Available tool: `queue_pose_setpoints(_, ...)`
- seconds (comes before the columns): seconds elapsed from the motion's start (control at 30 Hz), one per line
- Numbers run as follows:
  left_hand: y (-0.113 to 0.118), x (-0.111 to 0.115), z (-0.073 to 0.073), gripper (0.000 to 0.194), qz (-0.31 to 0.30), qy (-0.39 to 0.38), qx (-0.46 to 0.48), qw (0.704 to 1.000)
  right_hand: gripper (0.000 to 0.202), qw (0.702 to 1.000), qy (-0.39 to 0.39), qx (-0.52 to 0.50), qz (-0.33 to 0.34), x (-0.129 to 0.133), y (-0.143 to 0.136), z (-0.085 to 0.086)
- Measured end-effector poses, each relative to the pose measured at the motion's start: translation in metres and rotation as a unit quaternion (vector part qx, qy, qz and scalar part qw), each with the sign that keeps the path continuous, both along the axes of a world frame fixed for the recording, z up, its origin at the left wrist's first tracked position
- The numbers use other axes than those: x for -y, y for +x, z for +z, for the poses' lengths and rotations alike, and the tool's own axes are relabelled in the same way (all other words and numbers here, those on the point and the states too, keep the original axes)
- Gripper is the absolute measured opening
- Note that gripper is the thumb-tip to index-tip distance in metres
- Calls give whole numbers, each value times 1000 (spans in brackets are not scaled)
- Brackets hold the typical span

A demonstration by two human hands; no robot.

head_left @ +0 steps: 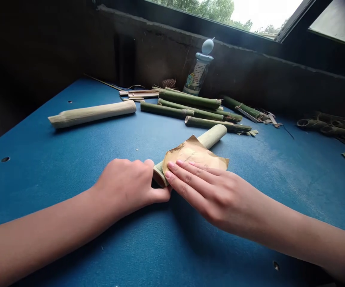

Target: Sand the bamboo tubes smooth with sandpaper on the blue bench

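Observation:
A pale, peeled bamboo tube (212, 136) lies slantwise on the blue table, its hollow end towards me. My left hand (127, 181) grips that near end, with the thumb at the rim. Over the tube's middle is a bent piece of tan sandpaper (193, 153), printed side up. My right hand (211, 191) presses the sandpaper onto the tube with its fingers stretched out together; its thumb is hidden. Another pale bamboo tube (93, 113) lies apart at the far left.
Several green bamboo sticks (190, 99) lie at the back of the blue table (70, 167). Behind them a clear bottle with a blue lid (198, 71) stands by the wall. Short bamboo pieces (328, 125) lie far right, under a window (250, 16).

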State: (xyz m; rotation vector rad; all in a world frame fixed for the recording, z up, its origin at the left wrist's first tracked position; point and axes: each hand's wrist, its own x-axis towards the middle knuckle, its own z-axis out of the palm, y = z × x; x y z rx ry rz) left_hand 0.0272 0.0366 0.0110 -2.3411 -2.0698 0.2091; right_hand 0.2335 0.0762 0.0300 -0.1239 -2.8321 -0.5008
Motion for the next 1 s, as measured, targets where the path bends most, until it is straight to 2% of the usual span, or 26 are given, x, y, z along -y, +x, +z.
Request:
queue_pose_setpoints(0.17, 9, 9, 2, 44, -31, -1, -31, 999, 37, 999, -43, -17, -4, -1, -8, -3)
queue_pose_setpoints(0.3, 8, 11, -4, 49, -31, 57, -66, 996, 39, 993, -111, -45, -13, -7, -9, -2)
queue_pose_setpoints(0.4, 5, 10, -7, 53, -32, 71, -58, 995, 42, 979, -163, -108, -54, -26, -3, 5)
queue_pose_setpoints(0.5, 4, 9, -6, 56, -39, 61, -49, 996, 41, 962, -180, -173, -107, -50, 2, 8)
queue_pose_setpoints(0.6, 4, 9, -5, 55, -32, 51, -49, 997, 36, 954, -238, -144, -113, -60, -1, -1)
queue_pose_setpoints(0.7, 3, 6, -6, 58, -10, 34, -28, 999, 36, 946, -285, -126, -86, -42, -12, -15)
queue_pose_setpoints(0.83, 0, 2, -5, 50, -20, -29, 5, 999, 43, 950, -289, -115, -5, -10, -22, -28)
queue_pose_setpoints(0.9, -2, 1, -4, 52, -19, -36, 2, 999, 47, 952, -284, -115, 22, -19, -16, -31)
queue_pose_setpoints(1.0, -4, 2, -2, 64, -10, -29, -19, 999, 44, 934, -329, -125, 55, -76, 11, -38)
